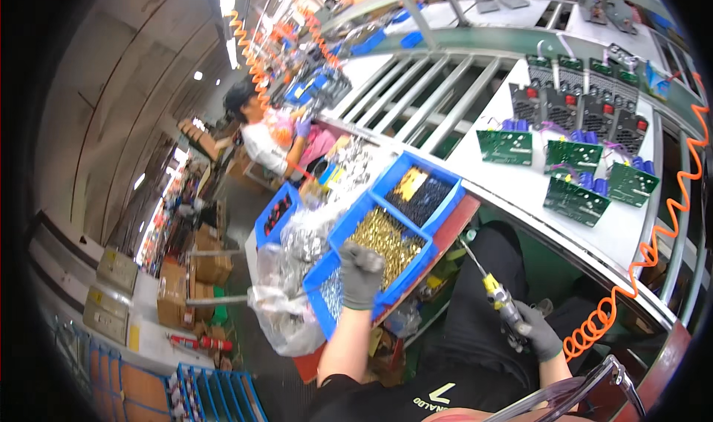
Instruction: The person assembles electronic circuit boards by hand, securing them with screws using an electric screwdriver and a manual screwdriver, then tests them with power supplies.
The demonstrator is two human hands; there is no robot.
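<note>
My left hand, in a grey glove, reaches into a blue bin of small silver screws, fingers curled down into it. Next to it stands a blue bin of brass-coloured parts and beyond that a blue bin of dark parts. My right hand, also gloved, grips a yellow and grey powered screwdriver over my lap, its bit pointing up toward the bins. An orange coiled hose runs from it to the right.
Green circuit boards with blue capacitors lie on the white bench at right, dark units behind them. Clear plastic bags lie left of the bins. Another person works further along. Cardboard boxes stand on the floor at left.
</note>
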